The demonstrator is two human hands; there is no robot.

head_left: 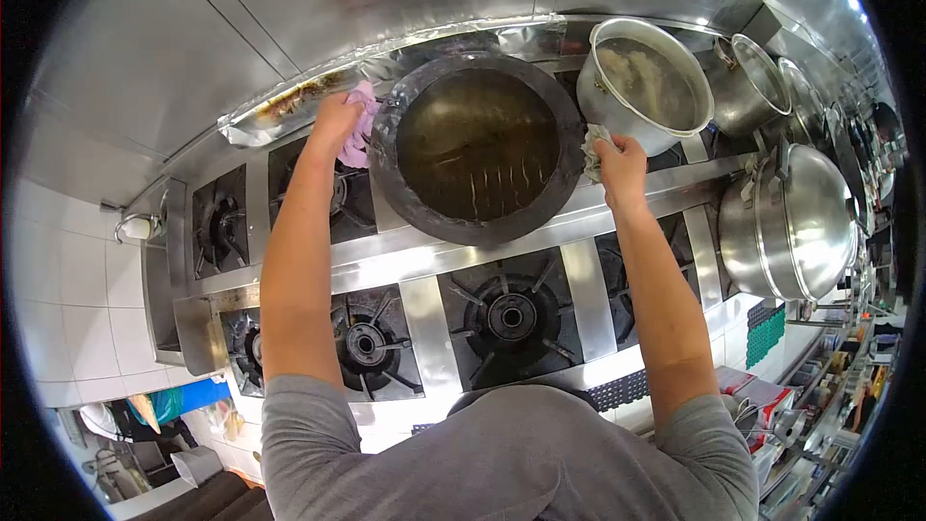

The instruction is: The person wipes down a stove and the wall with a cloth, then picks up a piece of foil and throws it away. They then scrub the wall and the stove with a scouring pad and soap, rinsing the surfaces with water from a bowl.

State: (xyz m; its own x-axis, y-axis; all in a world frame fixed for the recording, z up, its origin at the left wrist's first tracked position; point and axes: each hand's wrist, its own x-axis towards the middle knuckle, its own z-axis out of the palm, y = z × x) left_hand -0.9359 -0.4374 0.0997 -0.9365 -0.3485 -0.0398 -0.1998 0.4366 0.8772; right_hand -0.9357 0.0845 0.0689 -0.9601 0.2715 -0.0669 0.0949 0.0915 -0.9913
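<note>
A wide dark pan (569,135) holding dark, oily-looking liquid sits over the back row of burners. At its left side, my left hand (334,122) is closed on a pink cloth (361,133) pressed against the rim. My right hand (623,166) grips a crumpled pale cloth (593,147) at the right side of the rim. Whatever part of the pan lies beneath each cloth is hidden. Both arms are stretched forward.
To the right stands a pot (632,116) with liquid and pale pieces in it, near my right hand. Beyond it are another metal pot (752,101) and a large lidded pot (772,232). Burners (511,316) line the front; foil (289,111) lines the back.
</note>
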